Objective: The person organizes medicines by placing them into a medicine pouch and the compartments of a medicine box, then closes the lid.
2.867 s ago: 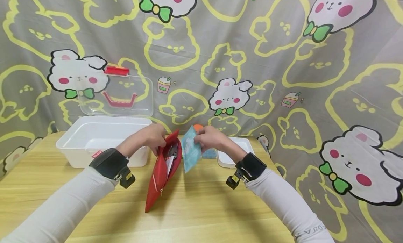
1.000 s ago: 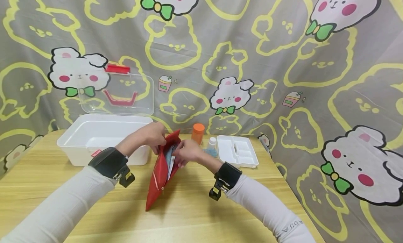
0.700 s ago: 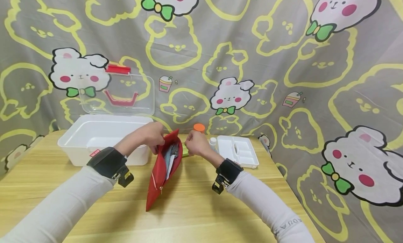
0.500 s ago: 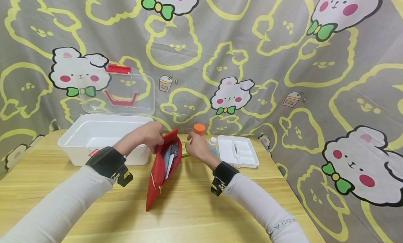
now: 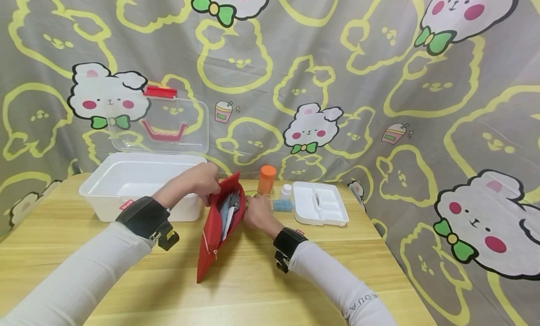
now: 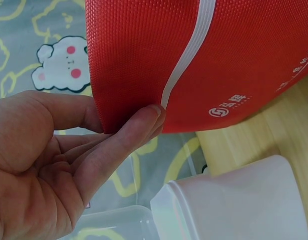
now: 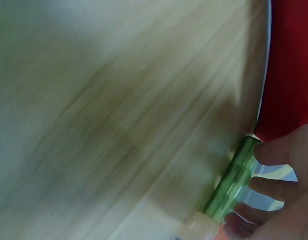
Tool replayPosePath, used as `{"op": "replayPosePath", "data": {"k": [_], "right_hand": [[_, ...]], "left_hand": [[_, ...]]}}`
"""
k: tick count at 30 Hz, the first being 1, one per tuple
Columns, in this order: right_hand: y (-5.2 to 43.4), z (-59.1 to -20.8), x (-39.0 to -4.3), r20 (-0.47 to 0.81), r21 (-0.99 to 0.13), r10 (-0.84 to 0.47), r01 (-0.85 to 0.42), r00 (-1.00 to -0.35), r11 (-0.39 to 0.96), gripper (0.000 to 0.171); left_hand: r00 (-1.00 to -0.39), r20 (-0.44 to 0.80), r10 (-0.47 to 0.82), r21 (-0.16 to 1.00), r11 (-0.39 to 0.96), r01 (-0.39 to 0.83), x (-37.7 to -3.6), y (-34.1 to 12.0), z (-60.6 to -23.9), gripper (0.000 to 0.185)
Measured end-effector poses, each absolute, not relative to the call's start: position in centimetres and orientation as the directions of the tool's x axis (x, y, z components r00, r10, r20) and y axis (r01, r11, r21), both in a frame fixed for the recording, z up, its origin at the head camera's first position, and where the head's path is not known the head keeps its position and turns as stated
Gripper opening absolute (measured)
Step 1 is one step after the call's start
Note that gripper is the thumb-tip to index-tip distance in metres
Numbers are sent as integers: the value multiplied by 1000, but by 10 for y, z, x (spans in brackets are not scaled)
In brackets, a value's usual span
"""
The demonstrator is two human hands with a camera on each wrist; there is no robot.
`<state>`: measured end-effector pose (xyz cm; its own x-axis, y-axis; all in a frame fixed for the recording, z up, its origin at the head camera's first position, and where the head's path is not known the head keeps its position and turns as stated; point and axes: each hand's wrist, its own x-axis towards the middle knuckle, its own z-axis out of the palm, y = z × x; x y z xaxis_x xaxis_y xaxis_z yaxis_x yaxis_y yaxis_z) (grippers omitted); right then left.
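In the head view, my left hand (image 5: 204,180) holds a red zip pouch (image 5: 213,230) upright by its top corner. The left wrist view shows the thumb and fingers pinching the red fabric (image 6: 139,55) on either side. Inside the gaping pouch are a light blue packet (image 5: 225,218) and white papers or packets. Just right of the pouch, my right hand (image 5: 258,211) is low at the table. Its curled fingers (image 7: 273,189) lie along the edge of a glossy green packet or tube (image 7: 232,182) in the right wrist view; I cannot tell whether they grip it.
A white storage box (image 5: 139,187) with a raised clear lid (image 5: 160,129) stands back left. Behind the right hand are an orange bottle (image 5: 266,180), a white-capped bottle (image 5: 286,192) and a small blue item (image 5: 282,205). A white divided tray (image 5: 319,204) lies right of them.
The blue packet has gone into the red pouch. My right hand came out of the opening, moved back right, then lowered to the green item. The left hand stays on the pouch.
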<state>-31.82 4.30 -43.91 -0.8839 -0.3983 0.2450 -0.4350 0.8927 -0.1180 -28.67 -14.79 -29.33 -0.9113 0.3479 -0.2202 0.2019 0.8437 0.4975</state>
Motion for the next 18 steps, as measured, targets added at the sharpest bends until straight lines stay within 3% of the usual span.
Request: {"op": "replayPosePath", "data": {"k": [4,9,18], "right_hand": [[43,-436,-312,289,-22,-429,-454,-856,891,10],[43,-431,-306,333,-19,-439,-472,-834,882,27],[44,-424,-305,274,-80,-440,-476,-855,876,27]], "left_hand": [[-908,-230,349,500,843,197,-287,-146,-293,17],[-911,-227,344,495,846,196,-287,-144,-292,17],[-911,-227,344,500,844,194,-284,-142,-292,19]]}}
